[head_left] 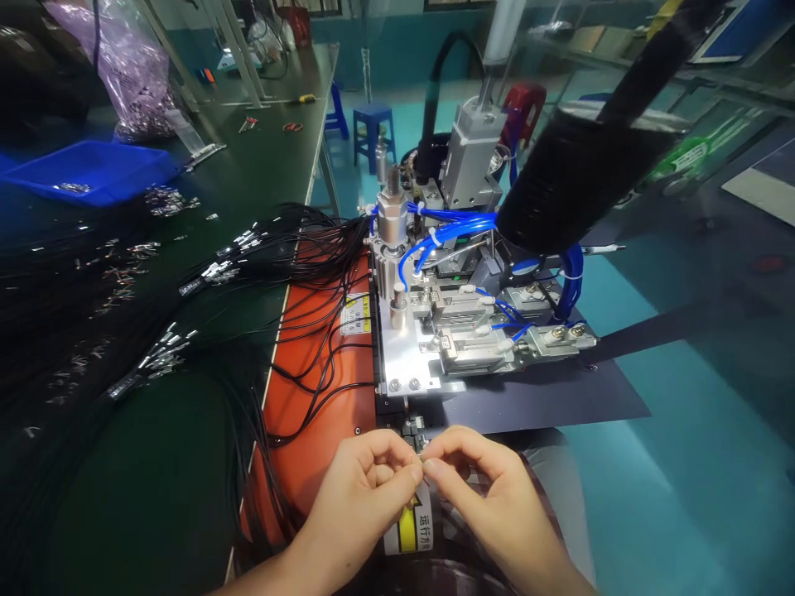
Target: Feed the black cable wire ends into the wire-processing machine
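My left hand and my right hand meet at the bottom centre, just in front of the machine. Thumb and index finger are pinched together on each hand, and the fingertips of both nearly touch. Whatever lies between them is too small to make out. Below the hands shows a white and yellow label. Black cables run over the orange surface left of the machine's metal plate.
Bundles of black cables with shiny ends lie on the dark green table. A blue tray and a pink bag of parts stand at the back left. A thick black tube hangs over the machine's right side.
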The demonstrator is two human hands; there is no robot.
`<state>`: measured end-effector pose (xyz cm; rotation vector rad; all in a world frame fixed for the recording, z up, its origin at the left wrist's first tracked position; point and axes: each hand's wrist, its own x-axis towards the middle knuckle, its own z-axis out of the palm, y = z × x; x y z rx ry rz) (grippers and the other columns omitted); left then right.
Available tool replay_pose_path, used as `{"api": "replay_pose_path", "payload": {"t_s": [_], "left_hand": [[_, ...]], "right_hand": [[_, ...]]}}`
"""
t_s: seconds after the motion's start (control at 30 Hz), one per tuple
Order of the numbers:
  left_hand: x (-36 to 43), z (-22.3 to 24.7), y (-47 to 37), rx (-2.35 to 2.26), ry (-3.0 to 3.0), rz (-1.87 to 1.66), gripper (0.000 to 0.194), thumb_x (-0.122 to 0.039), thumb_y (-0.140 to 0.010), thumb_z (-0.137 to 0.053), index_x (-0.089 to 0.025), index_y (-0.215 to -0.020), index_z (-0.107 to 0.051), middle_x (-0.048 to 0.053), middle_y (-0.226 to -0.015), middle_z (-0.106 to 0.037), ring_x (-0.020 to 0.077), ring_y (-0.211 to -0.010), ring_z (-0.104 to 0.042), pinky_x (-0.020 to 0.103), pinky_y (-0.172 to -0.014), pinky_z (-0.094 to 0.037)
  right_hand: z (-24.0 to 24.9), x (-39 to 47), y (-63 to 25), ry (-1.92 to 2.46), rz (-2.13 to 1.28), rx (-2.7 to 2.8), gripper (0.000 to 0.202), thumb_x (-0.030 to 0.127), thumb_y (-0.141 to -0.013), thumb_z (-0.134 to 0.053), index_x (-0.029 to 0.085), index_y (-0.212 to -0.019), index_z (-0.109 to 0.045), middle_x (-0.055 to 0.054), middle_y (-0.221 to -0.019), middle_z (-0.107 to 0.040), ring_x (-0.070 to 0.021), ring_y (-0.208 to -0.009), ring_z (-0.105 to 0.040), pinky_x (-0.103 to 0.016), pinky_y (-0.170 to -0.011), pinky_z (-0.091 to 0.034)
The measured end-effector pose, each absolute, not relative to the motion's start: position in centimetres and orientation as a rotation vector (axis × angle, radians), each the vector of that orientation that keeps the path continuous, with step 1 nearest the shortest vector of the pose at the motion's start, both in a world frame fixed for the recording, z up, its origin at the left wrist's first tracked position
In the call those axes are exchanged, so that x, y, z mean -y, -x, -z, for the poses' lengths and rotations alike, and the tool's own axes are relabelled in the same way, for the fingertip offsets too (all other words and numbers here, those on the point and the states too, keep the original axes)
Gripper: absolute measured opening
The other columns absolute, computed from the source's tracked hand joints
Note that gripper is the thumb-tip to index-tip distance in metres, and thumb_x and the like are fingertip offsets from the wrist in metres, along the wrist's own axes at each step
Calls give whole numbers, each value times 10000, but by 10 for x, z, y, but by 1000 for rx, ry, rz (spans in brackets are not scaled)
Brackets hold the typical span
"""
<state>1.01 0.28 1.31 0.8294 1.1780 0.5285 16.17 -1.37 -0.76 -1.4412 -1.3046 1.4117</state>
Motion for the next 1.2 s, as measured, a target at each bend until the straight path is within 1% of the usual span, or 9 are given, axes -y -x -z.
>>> {"api": "replay_pose_path", "payload": {"t_s": [0.07, 0.17, 0.27, 0.4, 0.5, 0.67, 0.77, 1.0, 1.2], "left_hand": [[-2, -13, -10, -1178, -857, -517, 239, -351, -740, -618, -146, -661, -520, -110, -412, -318, 46, -383, -233, 190, -385, -139], [-3, -13, -9, -1183, -925, -491, 211, -323, -766, -597, -140, -683, -534, -107, -442, -311, 50, -401, -238, 186, -387, -153], [-5, -13, -6, -1195, -1066, -479, 146, -276, -813, -560, -134, -788, -582, -76, -523, -395, 66, -452, -328, 179, -416, -244], [-8, -10, 2, -1300, -1537, -573, 128, -195, -864, -496, -150, -864, -616, 10, -740, -547, 129, -674, -525, 219, -594, -410], [-10, -2, 7, -1243, -1850, -666, 212, -116, -890, -423, -143, -936, -628, 48, -839, -544, 147, -778, -552, 244, -696, -450], [-17, 13, 15, -1133, -2082, -595, 310, -75, -892, -393, -169, -1109, -593, 45, -846, -520, 138, -746, -563, 234, -669, -486], [-20, 16, 19, -1119, -2225, -518, 362, -79, -881, -386, -196, -1164, -579, 40, -817, -497, 152, -703, -566, 244, -606, -493], [-21, 18, 21, -1118, -2408, -417, 423, -38, -844, -361, -173, -1179, -581, 75, -831, -510, 187, -700, -575, 289, -578, -524], [-20, 18, 19, -1127, -2502, -391, 387, -95, -882, -346, -162, -1196, -563, 74, -828, -513, 186, -669, -573, 292, -554, -529]], "right_hand": [[6, 14, -161, 1427, -1334, 1403, 168, 224, -843, -557, 197, -679, -579, 6, -670, -568, -160, -618, -520, -256, -572, -402], [6, 15, -162, 1400, -1228, 1530, 193, 213, -884, -501, 204, -693, -529, 5, -690, -550, -164, -640, -519, -266, -593, -387], [9, 13, -165, 1420, -1123, 1559, 187, 213, -903, -471, 210, -720, -511, -4, -718, -545, -175, -672, -519, -274, -619, -381], [21, 7, -167, 1478, -1138, 1455, 185, 235, -912, -476, 212, -733, -515, -4, -728, -547, -176, -681, -515, -266, -623, -392], [30, 1, -165, 1489, -1204, 1380, 196, 270, -910, -486, 203, -729, -524, -3, -707, -536, -172, -668, -495, -264, -616, -397], [38, -8, -161, 1482, -1324, 1254, 223, 330, -875, -529, 185, -706, -531, 12, -637, -495, -153, -590, -448, -255, -549, -386], [40, -11, -160, 1484, -1381, 1199, 240, 362, -858, -544, 179, -703, -536, 19, -619, -486, -147, -567, -442, -248, -531, -378], [41, -10, -161, 1527, -1439, 1166, 238, 360, -853, -540, 183, -693, -524, 27, -610, -468, -141, -558, -413, -245, -525, -352], [39, -10, -161, 1538, -1453, 1145, 244, 368, -837, -553, 183, -680, -527, 27, -601, -463, -145, -560, -412, -250, -521, -350]]}}
